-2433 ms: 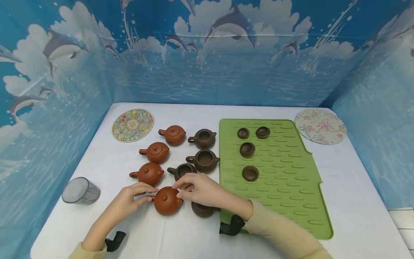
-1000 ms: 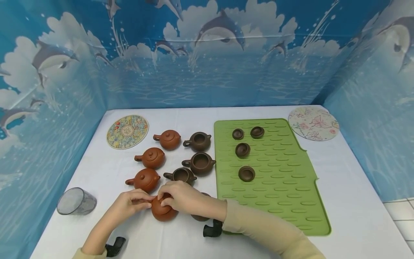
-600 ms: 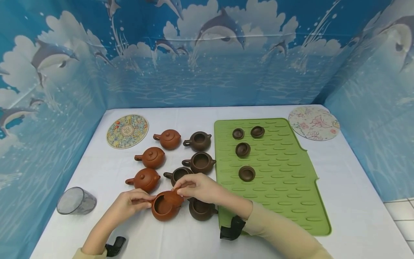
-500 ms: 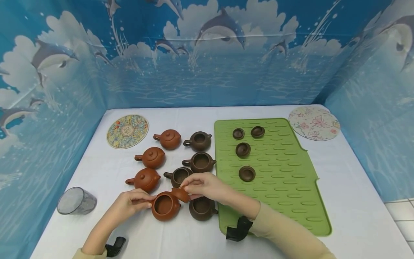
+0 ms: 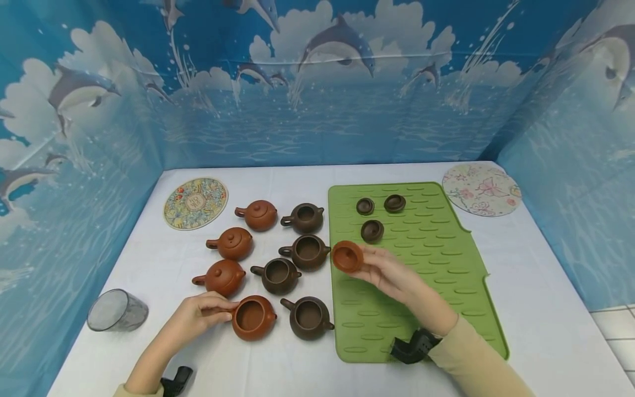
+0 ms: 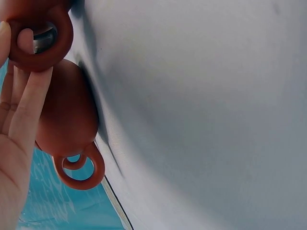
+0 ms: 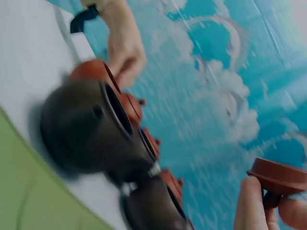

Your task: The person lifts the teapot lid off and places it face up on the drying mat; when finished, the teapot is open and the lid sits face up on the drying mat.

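Note:
My left hand (image 5: 190, 320) pinches the handle of a reddish-brown clay teapot (image 5: 268, 324), which stands lidless on the white cloth. In the left wrist view, thumb and fingers lie on either side of its ring handle (image 6: 63, 40). Over the green mat's left edge, my right hand (image 5: 392, 275) holds the reddish teapot lid (image 5: 348, 257) with its hollow underside up. The right wrist view shows the lid (image 7: 280, 175) pinched by its knob, which points down. Three lidded reddish teapots, such as the nearest one (image 5: 223, 277), stand behind the open pot.
Several dark lidless teapots (image 5: 310, 333) stand between the reddish ones and the green mat (image 5: 421, 309). Dark upturned lids (image 5: 372, 231) lie on the mat; my right hand covers part of it. A grey glass (image 5: 119, 310) and patterned round mats (image 5: 195, 203) stand near the edges.
My right hand has lifted the lid off the reddish teapot, turned it over and carried it right and back to the mat's edge. My left hand keeps its hold on the handle.

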A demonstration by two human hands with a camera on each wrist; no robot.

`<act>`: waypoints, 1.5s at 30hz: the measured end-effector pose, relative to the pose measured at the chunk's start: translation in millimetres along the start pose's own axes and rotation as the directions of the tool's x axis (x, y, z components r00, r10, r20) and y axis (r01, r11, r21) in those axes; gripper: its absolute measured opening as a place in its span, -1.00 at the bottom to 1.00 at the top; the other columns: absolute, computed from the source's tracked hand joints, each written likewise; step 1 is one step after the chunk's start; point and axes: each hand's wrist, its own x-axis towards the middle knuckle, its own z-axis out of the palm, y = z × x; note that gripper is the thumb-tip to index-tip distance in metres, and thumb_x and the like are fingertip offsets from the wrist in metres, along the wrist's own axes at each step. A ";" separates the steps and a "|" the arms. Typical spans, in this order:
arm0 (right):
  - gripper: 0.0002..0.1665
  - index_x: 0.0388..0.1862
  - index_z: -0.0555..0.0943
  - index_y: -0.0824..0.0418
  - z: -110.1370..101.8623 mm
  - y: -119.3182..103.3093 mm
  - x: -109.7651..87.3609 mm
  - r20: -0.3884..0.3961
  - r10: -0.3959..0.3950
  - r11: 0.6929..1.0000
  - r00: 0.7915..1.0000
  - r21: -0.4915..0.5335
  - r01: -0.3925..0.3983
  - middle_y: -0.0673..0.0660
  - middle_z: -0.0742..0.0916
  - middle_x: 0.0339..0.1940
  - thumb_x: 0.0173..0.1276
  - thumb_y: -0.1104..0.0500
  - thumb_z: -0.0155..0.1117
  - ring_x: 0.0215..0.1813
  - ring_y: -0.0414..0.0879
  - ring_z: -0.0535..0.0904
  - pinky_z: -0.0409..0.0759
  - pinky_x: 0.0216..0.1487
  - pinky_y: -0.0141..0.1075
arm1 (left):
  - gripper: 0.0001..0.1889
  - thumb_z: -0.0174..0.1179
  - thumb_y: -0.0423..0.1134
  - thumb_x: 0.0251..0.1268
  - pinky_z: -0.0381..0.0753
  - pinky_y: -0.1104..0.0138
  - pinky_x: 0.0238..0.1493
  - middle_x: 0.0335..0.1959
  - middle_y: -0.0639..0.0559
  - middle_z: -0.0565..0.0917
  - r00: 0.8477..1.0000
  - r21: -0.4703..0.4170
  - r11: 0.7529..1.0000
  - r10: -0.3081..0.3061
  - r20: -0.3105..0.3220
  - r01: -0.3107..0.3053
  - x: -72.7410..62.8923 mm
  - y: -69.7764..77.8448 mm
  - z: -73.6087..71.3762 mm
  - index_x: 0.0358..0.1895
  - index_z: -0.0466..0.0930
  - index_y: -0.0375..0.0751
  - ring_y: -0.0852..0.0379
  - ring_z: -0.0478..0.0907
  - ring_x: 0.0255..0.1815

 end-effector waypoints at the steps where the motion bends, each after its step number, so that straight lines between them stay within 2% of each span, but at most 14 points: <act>1: -0.61 0.30 0.38 0.37 -5.9 -2.9 -1.7 -0.016 -0.012 0.999 1.000 0.031 0.012 0.06 0.73 0.02 0.54 0.37 -0.04 0.05 -0.12 0.71 0.61 0.16 -0.34 | -0.82 0.44 -0.32 0.06 0.66 0.47 -0.28 -0.29 0.05 0.74 1.000 -0.003 1.000 -0.003 0.002 0.003 -0.1 -0.1 -0.1 -0.22 0.79 -0.15 0.49 0.57 -0.26; 5: -0.68 0.10 0.51 0.14 -30.1 -14.5 -9.7 -0.079 -0.055 0.992 0.995 0.113 0.064 0.09 0.72 0.01 0.59 0.36 -0.16 0.03 -0.13 0.71 0.63 0.12 -0.38 | -0.81 0.44 -0.30 0.07 0.67 0.47 -0.27 -0.27 0.03 0.74 1.000 -0.016 1.000 -0.019 0.015 0.019 -0.3 0.2 -0.1 -0.20 0.79 -0.17 0.49 0.56 -0.25; 13: -0.64 0.09 0.58 0.20 -81.0 -30.2 -22.5 -0.092 -0.191 0.961 0.977 0.185 0.205 0.15 0.72 0.02 0.64 0.17 -0.18 0.07 -0.07 0.69 0.59 0.19 -0.34 | -0.81 0.44 -0.32 0.07 0.68 0.46 -0.25 -0.27 0.06 0.74 1.000 -0.007 1.000 -0.017 0.016 0.017 -0.5 -0.6 0.0 -0.20 0.79 -0.14 0.48 0.57 -0.24; 16: -0.66 0.07 0.60 0.14 -94.8 -33.7 -23.9 -0.151 -0.217 0.967 0.964 0.104 0.234 0.08 0.73 0.01 0.63 0.14 -0.14 0.05 -0.13 0.69 0.60 0.16 -0.38 | -0.81 0.44 -0.33 0.06 0.68 0.46 -0.25 -0.28 0.07 0.74 1.000 -0.004 1.000 -0.012 0.012 0.012 -1.0 -2.0 0.6 -0.20 0.79 -0.13 0.48 0.57 -0.24; 19: -0.71 0.07 0.58 0.10 -104.9 -36.0 -23.8 -0.250 -0.213 0.976 0.944 -0.010 0.218 -0.01 0.74 -0.03 0.60 0.09 -0.07 0.02 -0.21 0.69 0.60 0.13 -0.43 | -0.81 0.44 -0.33 0.06 0.68 0.46 -0.25 -0.28 0.07 0.74 1.000 -0.005 1.000 -0.012 0.008 0.012 -1.1 -2.4 0.4 -0.20 0.79 -0.13 0.48 0.56 -0.24; 23: -0.43 0.41 0.34 0.26 -113.4 -36.7 -21.2 -0.401 -0.191 0.970 0.896 -0.217 0.110 -0.11 0.67 -0.01 0.57 -0.02 -0.03 -0.03 -0.35 0.64 0.59 0.10 -0.51 | -0.81 0.44 -0.32 0.07 0.68 0.46 -0.24 -0.27 0.06 0.74 1.000 -0.011 1.000 -0.013 0.007 0.013 -0.9 -2.3 0.6 -0.20 0.79 -0.13 0.48 0.57 -0.23; 26: -0.19 0.54 0.02 0.44 -116.8 -35.5 -17.8 -0.484 -0.193 0.924 0.854 -0.381 -0.007 0.19 0.54 0.28 0.59 -0.08 -0.08 -0.08 -0.46 0.58 0.57 0.08 -0.58 | -0.81 0.43 -0.33 0.07 0.68 0.46 -0.24 -0.26 0.06 0.74 1.000 -0.017 1.000 -0.019 0.012 0.019 -1.2 -2.0 0.8 -0.19 0.79 -0.12 0.48 0.58 -0.23; 28: -0.16 0.54 -0.02 0.46 -118.1 -34.9 -15.2 -0.522 -0.203 0.876 0.828 -0.475 -0.085 0.36 0.36 0.44 0.59 -0.11 -0.11 -0.12 -0.52 0.55 0.55 0.05 -0.61 | -0.81 0.43 -0.33 0.07 0.68 0.46 -0.24 -0.26 0.06 0.74 1.000 -0.019 1.000 -0.023 0.016 0.024 -1.7 -1.6 0.6 -0.19 0.79 -0.12 0.48 0.58 -0.23; 30: -0.16 0.54 0.01 0.45 -118.1 -34.9 -12.8 -0.546 -0.213 0.835 0.810 -0.532 -0.139 0.42 0.19 0.54 0.59 -0.13 -0.12 -0.17 -0.56 0.54 0.55 0.02 -0.63 | -0.81 0.43 -0.33 0.08 0.68 0.46 -0.24 -0.25 0.06 0.74 0.999 -0.023 0.999 -0.027 0.019 0.028 -1.6 -1.6 0.4 -0.19 0.79 -0.12 0.48 0.58 -0.22; 35: -0.17 0.50 0.18 0.43 -117.2 -34.6 -7.4 -0.581 -0.263 0.735 0.770 -0.638 -0.230 0.45 0.30 0.49 0.57 -0.18 -0.09 -0.30 -0.61 0.53 0.59 -0.07 -0.62 | -0.82 0.43 -0.32 0.08 0.68 0.46 -0.26 -0.26 0.05 0.74 1.000 -0.018 1.000 -0.008 0.012 0.008 -0.9 -1.2 -0.2 -0.20 0.79 -0.13 0.49 0.57 -0.23; 38: -0.20 0.44 0.31 0.40 -116.3 -34.3 -4.1 -0.608 -0.312 0.659 0.730 -0.692 -0.294 0.44 0.45 0.38 0.55 -0.21 -0.07 -0.34 -0.58 0.52 0.63 0.06 -0.42 | -0.82 0.43 -0.33 0.08 0.68 0.46 -0.28 -0.27 0.04 0.74 1.000 -0.012 1.000 0.012 0.006 -0.012 -1.0 -1.4 -0.1 -0.20 0.79 -0.16 0.49 0.57 -0.25; 41: -0.25 0.40 0.38 0.37 -116.0 -33.9 -2.2 -0.625 -0.347 0.601 0.699 -0.720 -0.346 0.43 0.53 0.31 0.56 -0.20 -0.09 -0.21 -0.29 0.67 0.54 0.27 -0.12 | -0.81 0.43 -0.34 0.08 0.67 0.46 -0.29 -0.27 0.05 0.74 1.000 -0.009 1.000 0.007 0.009 -0.007 -1.3 -1.7 0.3 -0.20 0.79 -0.15 0.49 0.56 -0.25; 43: -0.28 0.40 0.38 0.37 -116.1 -33.6 -2.0 -0.624 -0.351 0.584 0.697 -0.728 -0.358 0.44 0.53 0.31 0.58 -0.18 -0.11 -0.03 0.02 0.71 0.44 0.36 0.04 | -0.81 0.43 -0.34 0.07 0.67 0.46 -0.28 -0.27 0.06 0.73 1.000 -0.006 1.000 -0.004 0.011 0.005 -1.4 -1.8 0.6 -0.20 0.79 -0.14 0.49 0.57 -0.25; 45: -0.27 0.42 0.35 0.38 -116.2 -33.2 -2.6 -0.621 -0.347 0.577 0.703 -0.732 -0.362 0.45 0.50 0.33 0.59 -0.17 -0.14 0.18 0.24 0.62 0.38 0.39 0.09 | -0.80 0.43 -0.35 0.07 0.68 0.46 -0.27 -0.26 0.06 0.73 1.000 -0.006 1.000 -0.014 0.015 0.014 -1.4 -1.5 0.4 -0.19 0.79 -0.13 0.48 0.58 -0.24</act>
